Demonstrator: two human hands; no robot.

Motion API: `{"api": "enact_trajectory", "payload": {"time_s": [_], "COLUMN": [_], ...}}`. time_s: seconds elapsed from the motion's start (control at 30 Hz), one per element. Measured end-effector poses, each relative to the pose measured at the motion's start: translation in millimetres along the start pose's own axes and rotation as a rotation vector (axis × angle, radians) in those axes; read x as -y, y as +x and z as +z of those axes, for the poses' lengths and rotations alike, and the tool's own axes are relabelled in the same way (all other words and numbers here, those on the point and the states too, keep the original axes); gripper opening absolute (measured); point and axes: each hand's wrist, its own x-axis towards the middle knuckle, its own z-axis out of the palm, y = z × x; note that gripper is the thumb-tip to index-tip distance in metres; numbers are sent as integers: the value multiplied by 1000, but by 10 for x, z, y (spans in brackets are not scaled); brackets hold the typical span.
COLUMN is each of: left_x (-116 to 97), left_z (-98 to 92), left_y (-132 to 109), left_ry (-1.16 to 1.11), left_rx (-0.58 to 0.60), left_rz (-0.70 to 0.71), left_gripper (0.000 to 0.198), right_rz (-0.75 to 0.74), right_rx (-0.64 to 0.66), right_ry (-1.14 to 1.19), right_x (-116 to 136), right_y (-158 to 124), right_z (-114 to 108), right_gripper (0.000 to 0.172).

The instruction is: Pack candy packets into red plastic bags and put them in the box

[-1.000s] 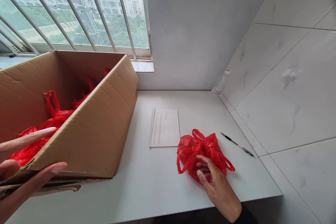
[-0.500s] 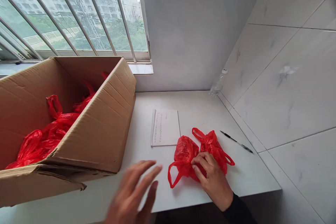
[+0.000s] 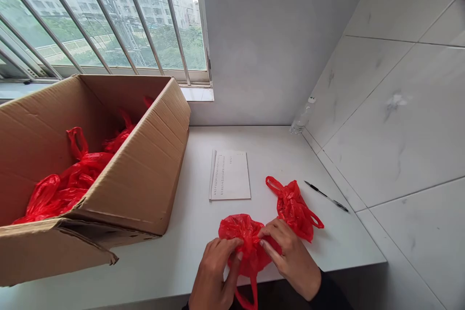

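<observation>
At the front of the white table, a red plastic bag (image 3: 241, 225) lies between my hands, gathered around its middle, one handle loop hanging over the edge. My left hand (image 3: 217, 271) pinches the gathered plastic from the left, thumb and fingers together. From the right, my right hand (image 3: 290, 256) pinches the same bag close to its gathered middle. Just beyond my right hand rests a second red plastic bag (image 3: 293, 206), tied, with its handle loops sticking out. What the bags contain is hidden.
A large open cardboard box (image 3: 134, 179) holding several red bags (image 3: 82, 169) stands at the left. A notebook (image 3: 232, 177) lies mid-table. To the right is a pen (image 3: 327, 196); a clear plastic bottle (image 3: 301, 118) stands in the back corner. The table's front edge (image 3: 348, 267) is close.
My left hand has come in from the left and now grips the bag. The bag has shifted nearer and left, away from the notebook, and turned. The second bag stays put.
</observation>
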Motion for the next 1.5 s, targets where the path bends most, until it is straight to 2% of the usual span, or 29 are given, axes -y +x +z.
{"api": "enact_trajectory", "payload": {"time_s": [0.13,0.33,0.4,0.47,0.53,0.6,0.7,0.77,0.83,0.97,1.0,1.1,1.2,1.3,1.33,1.4,1.5], "left_x": [12,73,53,18,2,36,147,192,168,-10,-52,-135,-160,-102,-60,39,125], "left_z": [-55,-252,-254,-203,-139,-122,-239,-361,-441,-407,-380,-318,-287,-287,-302,-356,-442], "left_y": [6,-31,-29,-13,5,12,-1,-10,-2,53,64,69,51,43,42,35,4], "left_ry": [-13,-47,-91,-113,-108,-105,-130,-175,-199,-103,-81,-52,-65,-149,-180,-214,-207], "left_rx": [19,-60,-48,-4,22,-4,-98,-143,-157,-86,-66,-54,-104,-159,-186,-272,-419], "left_rz": [-29,-216,-230,-197,-154,-146,-254,-348,-377,-246,-217,-170,-152,-187,-224,-347,-532], "left_gripper": [10,16,19,31,28,17,21,24,30,45,46,48,47,22,16,18,27], "right_rz": [-27,59,101,130,123,118,185,236,211,91,87,106,133,168,182,216,287], "right_rx": [-51,-226,-218,-172,-135,-170,-318,-366,-351,-267,-233,-158,-143,-92,-82,-101,-217], "right_ry": [15,20,70,123,137,115,89,98,110,97,94,110,192,300,319,332,346], "right_x": [-6,-112,-81,-21,26,26,-57,-109,-109,24,58,109,117,131,134,132,117], "right_y": [-9,-20,-11,3,17,22,5,-12,-15,43,65,111,108,82,75,69,72], "right_z": [-34,-133,-132,-111,-90,-90,-131,-156,-152,-78,-64,-63,-102,-157,-183,-247,-345], "right_gripper": [15,15,17,20,21,19,15,13,17,41,40,24,17,11,12,20,27]}}
